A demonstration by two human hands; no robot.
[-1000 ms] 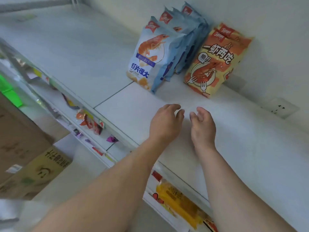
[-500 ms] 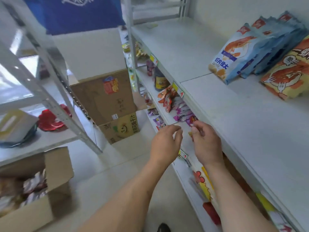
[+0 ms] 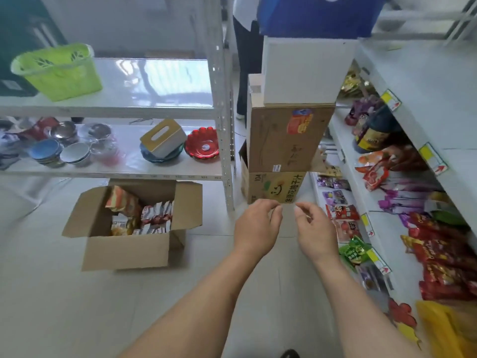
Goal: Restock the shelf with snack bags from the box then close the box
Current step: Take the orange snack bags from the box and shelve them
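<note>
The view swung away from the top shelf [image 3: 423, 81] and down to the floor. Both hands, left [image 3: 256, 227] and right [image 3: 316, 232], came off the shelf, empty, fingers loosely curled. The open box [image 3: 129, 248] of snack bags [image 3: 144, 215] came fully into sight.

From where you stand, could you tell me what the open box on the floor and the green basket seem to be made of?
The open box looks like plain brown cardboard, matte, with folded flaps and raw cut edges. The green basket looks like moulded plastic, slightly glossy, with leaf-shaped cut-outs near its rim.
</note>
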